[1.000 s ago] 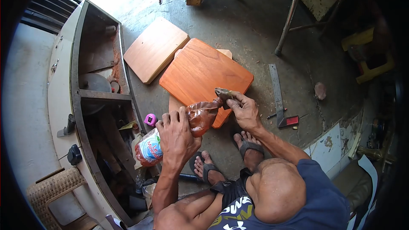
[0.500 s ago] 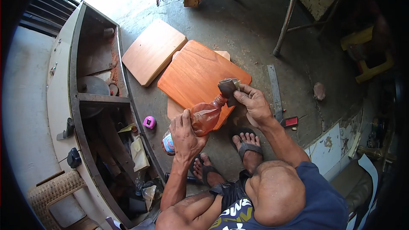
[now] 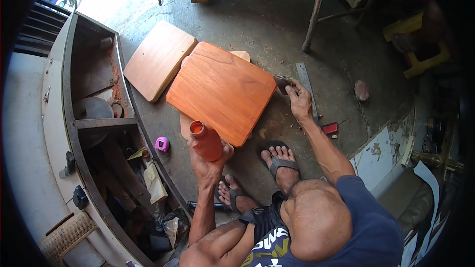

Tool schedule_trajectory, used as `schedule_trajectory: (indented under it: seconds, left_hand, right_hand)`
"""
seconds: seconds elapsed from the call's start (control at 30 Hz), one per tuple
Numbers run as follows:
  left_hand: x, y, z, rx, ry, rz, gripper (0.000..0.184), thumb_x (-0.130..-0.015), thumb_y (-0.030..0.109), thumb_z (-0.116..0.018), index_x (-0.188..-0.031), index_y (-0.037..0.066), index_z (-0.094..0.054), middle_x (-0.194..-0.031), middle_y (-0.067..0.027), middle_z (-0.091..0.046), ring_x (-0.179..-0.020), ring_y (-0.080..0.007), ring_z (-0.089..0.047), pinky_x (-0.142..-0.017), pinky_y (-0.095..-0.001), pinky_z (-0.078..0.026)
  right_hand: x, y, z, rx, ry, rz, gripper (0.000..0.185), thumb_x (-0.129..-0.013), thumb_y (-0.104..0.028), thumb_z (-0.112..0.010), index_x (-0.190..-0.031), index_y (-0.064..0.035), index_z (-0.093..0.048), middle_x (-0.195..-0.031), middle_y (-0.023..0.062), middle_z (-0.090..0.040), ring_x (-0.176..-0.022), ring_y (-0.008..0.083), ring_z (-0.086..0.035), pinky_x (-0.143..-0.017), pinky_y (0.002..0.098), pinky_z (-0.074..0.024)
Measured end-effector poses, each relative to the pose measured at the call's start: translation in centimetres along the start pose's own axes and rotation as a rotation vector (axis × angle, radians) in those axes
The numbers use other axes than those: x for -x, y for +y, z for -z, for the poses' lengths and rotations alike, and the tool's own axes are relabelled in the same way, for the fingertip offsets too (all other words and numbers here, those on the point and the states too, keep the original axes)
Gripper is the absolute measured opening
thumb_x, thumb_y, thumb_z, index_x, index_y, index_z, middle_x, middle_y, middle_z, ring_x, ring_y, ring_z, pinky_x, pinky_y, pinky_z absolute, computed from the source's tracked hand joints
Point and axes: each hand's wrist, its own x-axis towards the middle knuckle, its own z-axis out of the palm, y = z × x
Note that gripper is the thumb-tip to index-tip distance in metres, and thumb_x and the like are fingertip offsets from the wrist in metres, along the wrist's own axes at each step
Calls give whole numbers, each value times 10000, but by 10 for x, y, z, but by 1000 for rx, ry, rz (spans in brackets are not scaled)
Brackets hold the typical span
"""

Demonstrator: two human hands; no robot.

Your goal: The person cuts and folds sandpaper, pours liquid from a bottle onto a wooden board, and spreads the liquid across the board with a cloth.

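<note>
My left hand (image 3: 204, 169) is wrapped round a plastic bottle (image 3: 207, 144) stained orange-red, its uncapped mouth turned up toward me. Between the thumb and fingers of my right hand (image 3: 300, 101) is a small dark folded cloth (image 3: 282, 84), beside the right corner of an orange-coated wooden board (image 3: 222, 89). The board's top has a wet-looking sheen. Under it, the edges of a paler board (image 3: 241, 55) show. Another bare wooden board (image 3: 159, 59) lies to its left.
A metal ruler (image 3: 305, 80) and a red object (image 3: 329, 128) lie on the floor at right. A pink tape measure (image 3: 162, 143) sits by an open-fronted cabinet (image 3: 101, 123) at left. A metal-legged stool (image 3: 316, 15) stands at the back. My sandaled feet are close to the boards.
The bottle has swung away from the cloth, from tilted to mouth-up. My right hand has moved the cloth away from the bottle mouth to the board's right corner. The view has shifted.
</note>
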Motion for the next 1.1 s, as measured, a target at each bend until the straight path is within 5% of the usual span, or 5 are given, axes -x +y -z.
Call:
schedule_trajectory:
  seconds: [0.23,0.4,0.53,1.03,1.1]
  left_hand:
    - [3,-3,2,108,19,14,708,-780,66,-850,-1336,41,-413,-1110,-98,-628,-1000,-204,-661,-938,-367,-535]
    - [0,-22,7,40,38,-2,652,-771,14,-808,-1318,54,-456,-1128,-47,-598,-1074,-185,-621,-977,-361,-504]
    - [0,-23,14,98,4,27,735,-759,90,-862,-1354,44,-432,-1208,-94,-603,-1117,-216,-630,-1007,-398,-505]
    - [-5,-13,7,96,43,7,730,-760,67,-847,-1369,32,-445,-1237,-87,-604,-1151,-216,-617,-1043,-388,-483]
    - [-9,-11,2,99,58,-6,728,-760,69,-845,-1369,29,-448,-1236,-87,-603,-1145,-216,-616,-1041,-384,-482]
  right_hand:
    - [90,-10,-28,406,-143,373,318,-914,32,-676,-1205,-95,-686,-1141,139,-725,-1063,324,-708,-891,391,-577]
    - [123,-21,-41,250,-328,472,286,-896,31,-705,-1152,-94,-727,-1076,122,-727,-1024,304,-708,-872,381,-585]
    - [69,-26,-23,392,47,300,248,-972,-64,-672,-1215,-108,-701,-1066,126,-716,-994,300,-732,-813,381,-589]
    - [141,-14,-47,154,-475,455,261,-950,9,-645,-1187,-71,-718,-1105,144,-726,-1018,306,-711,-901,386,-574]
    - [110,-21,-39,216,-254,423,246,-954,-8,-651,-1182,-76,-716,-1101,143,-726,-1015,309,-715,-876,385,-580]
